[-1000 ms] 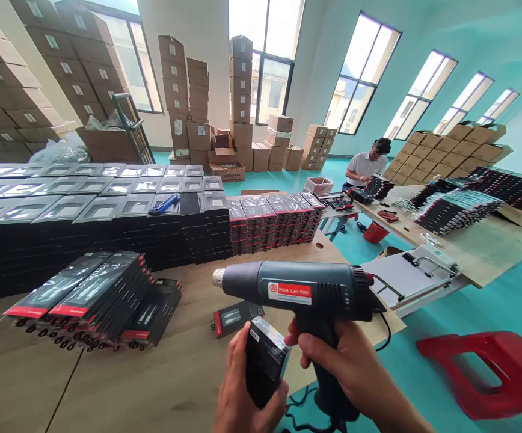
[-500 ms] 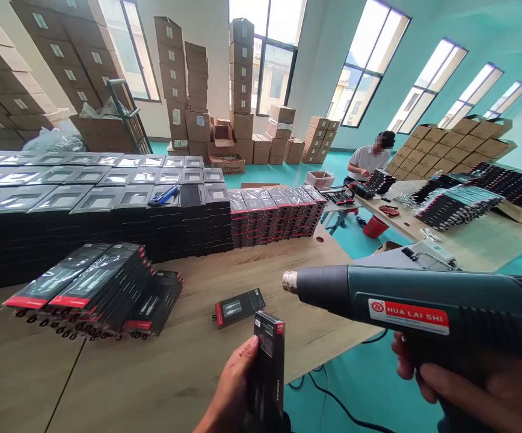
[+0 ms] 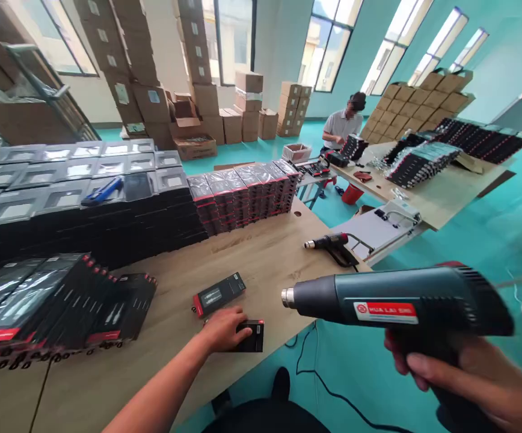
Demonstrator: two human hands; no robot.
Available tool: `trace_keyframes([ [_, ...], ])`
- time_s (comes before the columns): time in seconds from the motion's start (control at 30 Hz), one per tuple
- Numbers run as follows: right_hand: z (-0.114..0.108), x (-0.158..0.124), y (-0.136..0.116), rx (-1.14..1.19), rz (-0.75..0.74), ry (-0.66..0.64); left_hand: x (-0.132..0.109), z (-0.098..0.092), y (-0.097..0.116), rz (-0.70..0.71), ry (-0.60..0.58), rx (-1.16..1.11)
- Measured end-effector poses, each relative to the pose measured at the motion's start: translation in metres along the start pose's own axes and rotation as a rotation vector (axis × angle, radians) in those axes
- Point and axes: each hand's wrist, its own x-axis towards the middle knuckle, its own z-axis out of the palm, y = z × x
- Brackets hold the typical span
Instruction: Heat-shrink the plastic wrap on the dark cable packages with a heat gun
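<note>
My right hand [image 3: 477, 367] grips the handle of a dark green heat gun [image 3: 387, 294], its metal nozzle pointing left over the table edge. My left hand [image 3: 225, 329] is closed over a slim black retail box [image 3: 256, 338] lying at the table's near edge. The thumb lies across its top; most of the box is hidden under the fingers. Just beyond sits another black box [image 3: 220, 294] with a red end and a small hang loop. Further left, film-wrapped black-and-red boxes [image 3: 39, 288] are piled in rows.
A second heat gun [image 3: 328, 242] lies near the table's right edge. Stacked wrapped boxes [image 3: 243, 192] and dark window boxes [image 3: 53, 198] line the back, with a blue cutter [image 3: 103, 191] on top. A person [image 3: 343, 126] works at another table. A cable [image 3: 328, 391] trails across the floor.
My left hand has lowered the box from upright to flat at the table edge. The view has swung right, bringing the second heat gun into sight. My right hand still holds its heat gun.
</note>
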Motion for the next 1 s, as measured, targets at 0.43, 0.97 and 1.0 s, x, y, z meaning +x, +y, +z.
trace_keyframes([
  [0.43, 0.061, -0.066, 0.204, 0.599, 0.497, 0.297, 0.036, 0.087, -0.035, 0.501, -0.292, 0.437],
  [0.97, 0.209, -0.069, 0.231, 1.159, 0.416, 0.366, 0.049, 0.089, -0.036, 0.719, -0.200, 0.640],
  [1.0, 0.212, -0.067, 0.234, 1.178, 0.416, 0.366, 0.050, 0.089, -0.036, 0.719, -0.200, 0.645],
])
